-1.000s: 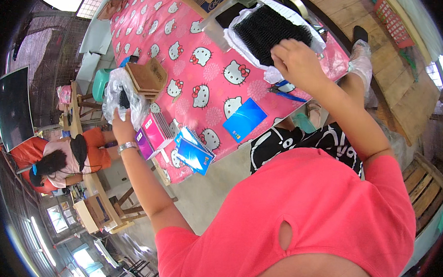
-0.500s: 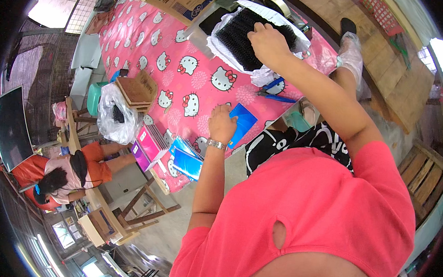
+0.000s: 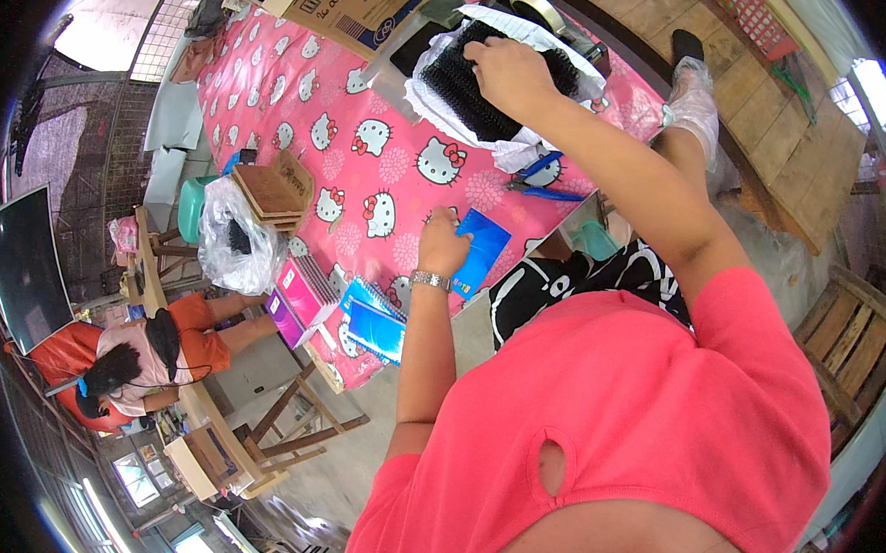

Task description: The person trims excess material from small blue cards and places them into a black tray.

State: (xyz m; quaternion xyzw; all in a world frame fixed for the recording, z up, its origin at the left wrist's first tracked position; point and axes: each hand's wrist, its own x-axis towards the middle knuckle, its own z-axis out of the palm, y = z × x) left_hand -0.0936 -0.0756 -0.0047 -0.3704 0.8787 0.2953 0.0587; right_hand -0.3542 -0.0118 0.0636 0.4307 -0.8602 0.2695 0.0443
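Work looks barely begun: left hand lies flat on blue booklet, right hand presses black bundle, neither grip pinching.

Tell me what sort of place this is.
Probably a small home workshop or packing area, semi-outdoors: a long table under a pink cartoon-cat cloth, a cardboard box, plastic bags of black items, and stacks of small packets.

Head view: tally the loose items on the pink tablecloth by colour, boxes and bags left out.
Blue: 3 - booklet under left hand, booklet pair's top, pliers
Pink: 1 - booklet
Brown: 1 - card stack
Total: 5
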